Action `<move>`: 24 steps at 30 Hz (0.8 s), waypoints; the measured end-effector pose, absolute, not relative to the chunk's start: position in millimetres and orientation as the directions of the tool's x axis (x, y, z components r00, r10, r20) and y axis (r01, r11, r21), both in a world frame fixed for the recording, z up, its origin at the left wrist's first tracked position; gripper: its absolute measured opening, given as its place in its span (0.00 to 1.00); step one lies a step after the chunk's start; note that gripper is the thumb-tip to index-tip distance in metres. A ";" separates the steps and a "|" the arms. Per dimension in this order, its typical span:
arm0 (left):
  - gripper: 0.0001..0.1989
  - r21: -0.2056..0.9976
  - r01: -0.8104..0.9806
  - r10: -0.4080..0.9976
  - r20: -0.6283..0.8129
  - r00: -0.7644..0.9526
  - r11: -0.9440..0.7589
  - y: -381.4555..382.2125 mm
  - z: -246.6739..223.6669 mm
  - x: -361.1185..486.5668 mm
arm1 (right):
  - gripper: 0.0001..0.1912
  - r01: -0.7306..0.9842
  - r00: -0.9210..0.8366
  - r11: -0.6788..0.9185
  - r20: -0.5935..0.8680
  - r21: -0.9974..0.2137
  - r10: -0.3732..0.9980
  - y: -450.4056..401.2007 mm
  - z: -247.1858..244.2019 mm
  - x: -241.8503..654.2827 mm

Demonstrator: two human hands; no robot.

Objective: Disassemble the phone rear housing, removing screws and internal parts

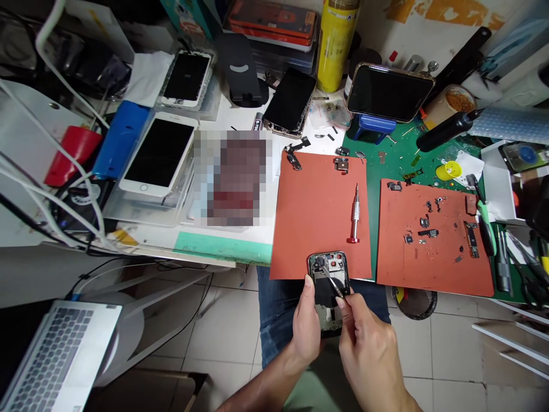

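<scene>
Laptop (64, 349), open, occupies the lower left corner. White phone (159, 153), screen up, rests on a clear plastic box (112, 205) on the bench. Black-screened phone (290, 102) lies to its right, near the back. Left hand (307, 320) grips the left edge of the opened phone housing (325, 292), thumb along the rim; its remaining fingers are hidden. The housing is positioned over the lap, at the near edge of the left orange mat (315, 209). Slim metal tool (333, 284) points at a dark module at the housing's upper left; contact cannot be determined. Right hand (369, 337) pinches this tool between thumb and forefinger. Screwdriver (355, 214) lies on the left orange mat. Right orange mat (403, 266) carries scattered small components (428, 233).
</scene>
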State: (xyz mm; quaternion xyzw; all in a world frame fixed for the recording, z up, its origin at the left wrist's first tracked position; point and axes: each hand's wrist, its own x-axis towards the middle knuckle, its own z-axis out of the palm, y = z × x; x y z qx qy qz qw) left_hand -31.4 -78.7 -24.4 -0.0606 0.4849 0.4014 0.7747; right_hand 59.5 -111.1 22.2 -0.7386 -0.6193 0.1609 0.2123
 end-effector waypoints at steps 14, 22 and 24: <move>0.38 0.310 -0.657 0.574 -0.786 0.229 0.687 -73.4 -18.1 -32.9 | 0.18 0.945 0.154 -0.104 0.141 -0.310 0.978 -119.1 22.3 52.2; 0.38 0.262 -0.624 0.530 -0.796 0.291 0.736 -78.8 -23.6 -34.6 | 0.20 0.650 0.265 -0.286 -0.143 -0.704 0.954 -115.1 25.4 57.0; 0.38 0.264 -0.625 0.531 -0.797 0.288 0.735 -79.3 -23.8 -34.6 | 0.21 0.640 0.287 -0.293 -0.133 -0.711 0.949 -116.3 23.6 55.1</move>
